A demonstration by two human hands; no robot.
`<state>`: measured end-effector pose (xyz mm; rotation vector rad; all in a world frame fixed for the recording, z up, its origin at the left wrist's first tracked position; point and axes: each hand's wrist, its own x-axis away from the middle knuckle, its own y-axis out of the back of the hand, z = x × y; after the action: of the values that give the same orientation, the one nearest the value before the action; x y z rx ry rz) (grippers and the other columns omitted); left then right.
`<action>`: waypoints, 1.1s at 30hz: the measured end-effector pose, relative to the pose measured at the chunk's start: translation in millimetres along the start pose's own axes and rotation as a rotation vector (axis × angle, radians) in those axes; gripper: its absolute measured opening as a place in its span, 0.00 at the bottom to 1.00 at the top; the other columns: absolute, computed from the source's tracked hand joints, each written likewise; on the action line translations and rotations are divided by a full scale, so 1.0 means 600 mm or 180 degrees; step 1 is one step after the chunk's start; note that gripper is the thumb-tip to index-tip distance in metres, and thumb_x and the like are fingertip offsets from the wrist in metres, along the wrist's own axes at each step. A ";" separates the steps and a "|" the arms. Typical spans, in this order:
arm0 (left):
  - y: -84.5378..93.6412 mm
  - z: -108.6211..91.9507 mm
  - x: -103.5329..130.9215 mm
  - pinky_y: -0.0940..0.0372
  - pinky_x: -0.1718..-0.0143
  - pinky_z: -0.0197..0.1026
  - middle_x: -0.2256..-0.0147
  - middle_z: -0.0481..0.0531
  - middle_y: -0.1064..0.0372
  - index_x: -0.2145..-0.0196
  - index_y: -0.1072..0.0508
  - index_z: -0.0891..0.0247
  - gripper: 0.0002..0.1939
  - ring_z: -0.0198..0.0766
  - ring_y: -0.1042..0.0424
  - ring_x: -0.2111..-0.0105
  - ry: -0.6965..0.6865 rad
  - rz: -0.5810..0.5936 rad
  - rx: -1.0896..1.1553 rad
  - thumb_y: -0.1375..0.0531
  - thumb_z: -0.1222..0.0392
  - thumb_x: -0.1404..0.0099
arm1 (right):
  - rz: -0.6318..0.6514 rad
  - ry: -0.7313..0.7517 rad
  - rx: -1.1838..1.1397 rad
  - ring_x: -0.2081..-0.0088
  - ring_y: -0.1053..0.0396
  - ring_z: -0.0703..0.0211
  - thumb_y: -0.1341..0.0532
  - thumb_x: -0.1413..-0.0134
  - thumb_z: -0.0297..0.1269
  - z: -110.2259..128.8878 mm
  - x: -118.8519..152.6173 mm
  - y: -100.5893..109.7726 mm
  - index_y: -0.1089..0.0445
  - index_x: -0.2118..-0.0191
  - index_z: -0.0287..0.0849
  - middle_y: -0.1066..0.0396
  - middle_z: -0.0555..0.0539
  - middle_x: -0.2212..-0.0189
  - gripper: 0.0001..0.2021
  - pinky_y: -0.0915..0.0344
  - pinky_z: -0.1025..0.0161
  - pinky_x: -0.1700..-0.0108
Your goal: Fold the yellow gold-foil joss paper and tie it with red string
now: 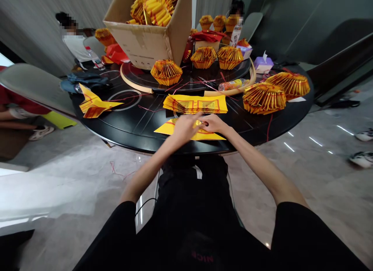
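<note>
Both my hands are over a yellow and gold paper sheet point(210, 136) at the table's near edge. My left hand point(185, 127) lies over the sheet's middle, its fingers blurred. My right hand point(215, 123) has its fingers curled together at the sheet's upper part, against my left hand; a bit of gold paper shows between the hands. Just beyond them is a stack of folded yellow papers point(198, 104) with red print. A folded yellow paper piece point(97, 102) rests at the left of the table. Pleated gold paper pieces point(264, 98) sit at the right.
On the black table's point(128, 127) turntable stand a cardboard box point(142, 43) full of gold paper, pleated gold pieces point(166, 72) and bottles point(233, 84). A tissue pack point(263, 64) is at the back right. Red strings lie about. People sit at the left and far side.
</note>
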<state>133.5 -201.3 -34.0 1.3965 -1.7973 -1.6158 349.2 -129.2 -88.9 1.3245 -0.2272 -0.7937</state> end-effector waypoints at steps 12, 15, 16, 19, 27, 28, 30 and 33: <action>0.035 0.159 -0.017 0.27 0.51 0.45 0.65 0.54 0.16 0.50 0.20 0.67 0.23 0.48 0.17 0.59 0.0973 0.0476 0.0925 0.30 0.66 0.45 | -0.0152 0.0263 -0.0216 0.72 0.28 0.58 0.43 0.31 0.47 -0.003 0.004 -0.004 0.16 0.61 0.41 0.21 0.42 0.72 0.21 0.43 0.63 0.68; 0.033 0.157 -0.017 0.28 0.59 0.40 0.72 0.49 0.19 0.56 0.18 0.67 0.20 0.43 0.19 0.68 0.1180 0.0202 0.1191 0.29 0.68 0.49 | -0.0187 0.0201 -0.0341 0.73 0.29 0.58 0.44 0.31 0.49 0.007 0.003 0.001 0.17 0.65 0.40 0.21 0.42 0.74 0.23 0.42 0.63 0.68; 0.034 0.157 -0.019 0.28 0.62 0.39 0.75 0.47 0.21 0.57 0.18 0.67 0.19 0.41 0.20 0.70 0.1196 0.0126 0.1299 0.29 0.69 0.50 | -0.0209 0.0186 -0.0412 0.73 0.30 0.58 0.44 0.32 0.50 0.011 0.003 0.004 0.18 0.66 0.40 0.22 0.43 0.74 0.23 0.42 0.63 0.68; 0.039 0.156 -0.025 0.31 0.68 0.37 0.79 0.45 0.25 0.61 0.18 0.68 0.16 0.37 0.25 0.76 0.1113 -0.0067 0.1645 0.30 0.68 0.50 | -0.0353 0.0100 -0.0684 0.74 0.32 0.60 0.42 0.35 0.51 0.028 0.004 0.016 0.23 0.70 0.41 0.24 0.45 0.76 0.21 0.42 0.63 0.69; 0.082 0.127 0.030 0.30 0.67 0.38 0.74 0.48 0.22 0.58 0.16 0.65 0.12 0.38 0.24 0.73 0.0274 -0.0759 0.1269 0.31 0.65 0.41 | -0.0371 0.0129 -0.0645 0.78 0.39 0.64 0.36 0.39 0.50 0.082 0.032 0.085 0.36 0.75 0.45 0.34 0.53 0.81 0.18 0.43 0.65 0.72; 0.090 0.122 0.046 0.28 0.64 0.39 0.71 0.50 0.20 0.57 0.16 0.64 0.11 0.39 0.22 0.70 0.0112 -0.0894 0.1046 0.32 0.65 0.39 | -0.0361 0.0164 -0.0478 0.77 0.37 0.62 0.37 0.39 0.46 0.090 0.037 0.101 0.35 0.73 0.45 0.31 0.52 0.79 0.15 0.42 0.64 0.70; 0.106 0.112 0.077 0.25 0.57 0.42 0.63 0.53 0.18 0.55 0.17 0.62 0.11 0.41 0.19 0.63 -0.0230 -0.1188 0.0515 0.37 0.65 0.33 | -0.0380 0.0186 -0.0085 0.74 0.31 0.59 0.41 0.38 0.38 0.107 0.048 0.134 0.31 0.67 0.45 0.26 0.49 0.75 0.06 0.39 0.63 0.67; 0.122 0.096 0.117 0.25 0.52 0.44 0.59 0.55 0.20 0.53 0.18 0.60 0.13 0.43 0.19 0.53 -0.0561 -0.1611 -0.0225 0.44 0.65 0.26 | -0.0489 0.0078 0.0445 0.70 0.27 0.55 0.43 0.36 0.35 0.134 0.059 0.167 0.29 0.54 0.42 0.22 0.46 0.70 0.08 0.37 0.61 0.65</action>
<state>25.4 -236.9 -9.4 1.8290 -1.5303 -2.0836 367.2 -210.6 14.7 1.4961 -0.1651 -0.9032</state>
